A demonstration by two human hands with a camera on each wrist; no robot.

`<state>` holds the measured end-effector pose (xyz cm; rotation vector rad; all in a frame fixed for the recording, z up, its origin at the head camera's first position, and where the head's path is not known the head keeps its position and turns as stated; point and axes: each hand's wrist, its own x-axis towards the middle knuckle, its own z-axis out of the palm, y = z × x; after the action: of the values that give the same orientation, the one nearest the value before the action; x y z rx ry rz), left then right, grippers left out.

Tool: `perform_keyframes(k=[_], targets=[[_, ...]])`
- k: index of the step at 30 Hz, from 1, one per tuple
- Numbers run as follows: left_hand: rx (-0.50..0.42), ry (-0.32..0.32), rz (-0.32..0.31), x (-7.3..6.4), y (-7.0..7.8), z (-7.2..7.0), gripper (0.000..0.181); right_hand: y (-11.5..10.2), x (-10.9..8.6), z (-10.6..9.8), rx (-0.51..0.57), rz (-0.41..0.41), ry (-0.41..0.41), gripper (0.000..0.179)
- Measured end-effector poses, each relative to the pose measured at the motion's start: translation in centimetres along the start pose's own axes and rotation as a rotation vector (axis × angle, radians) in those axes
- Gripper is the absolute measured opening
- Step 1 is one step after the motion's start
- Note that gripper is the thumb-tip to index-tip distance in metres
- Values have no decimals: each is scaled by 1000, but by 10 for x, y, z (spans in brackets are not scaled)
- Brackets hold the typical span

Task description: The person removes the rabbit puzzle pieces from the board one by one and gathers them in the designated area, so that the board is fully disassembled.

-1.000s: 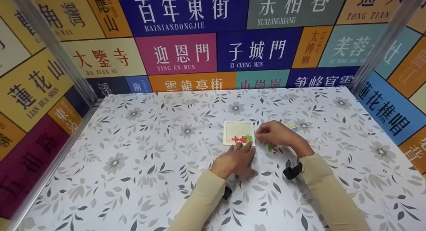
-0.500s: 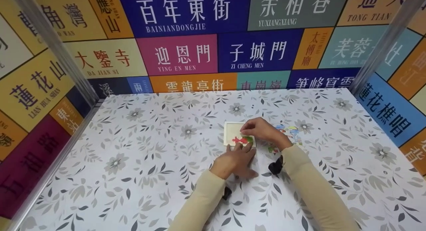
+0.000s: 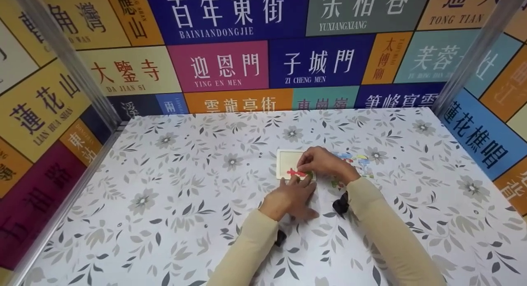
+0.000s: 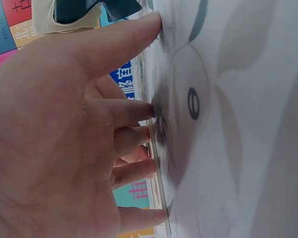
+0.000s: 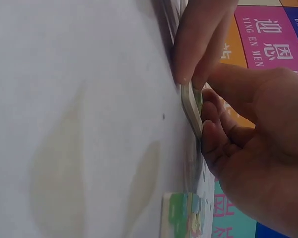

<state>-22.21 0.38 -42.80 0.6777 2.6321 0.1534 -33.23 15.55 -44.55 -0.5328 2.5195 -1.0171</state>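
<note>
A small square puzzle tray (image 3: 278, 164) with a pale inside lies on the patterned cloth. Red and green puzzle pieces (image 3: 291, 172) sit along its near side. My left hand (image 3: 288, 199) rests with extended fingers on the tray's near edge, and its fingertips touch that edge in the left wrist view. Over the tray's right part, my right hand (image 3: 325, 160) has curled fingers, with thumb and index finger brought together at the puzzle piece. In the right wrist view, the right fingers (image 5: 213, 144) are at the tray's edge and cover most of the piece.
Several loose colourful puzzle pieces (image 3: 363, 164) lie right of the tray, partly behind the right hand and wrist. A floral cloth (image 3: 177, 220) covers the table. Clear posts (image 3: 82, 63) and a wall of coloured signs (image 3: 218, 67) stand behind it.
My right hand has moved left from beside the tray to over it, then lowered its fingertips to the red and green pieces. More loose pieces show at right. My left hand stays put.
</note>
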Motion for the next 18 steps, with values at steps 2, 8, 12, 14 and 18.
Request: perform_keyframes(k=[2, 8, 12, 14, 18], targets=[[6, 0, 1, 0, 0, 0, 85, -1, 0, -1, 4, 5, -8, 10], [21, 1, 3, 1, 0, 0, 86, -4, 0, -2, 7, -4, -4, 13], [31, 4, 8, 1, -1, 0, 86, -8, -1, -2, 24, -49, -13, 13], [34, 10, 14, 2, -1, 0, 86, -11, -3, -2, 32, -79, -28, 12], [21, 16, 18, 2, -1, 1, 85, -14, -4, -2, 53, -103, -39, 10]])
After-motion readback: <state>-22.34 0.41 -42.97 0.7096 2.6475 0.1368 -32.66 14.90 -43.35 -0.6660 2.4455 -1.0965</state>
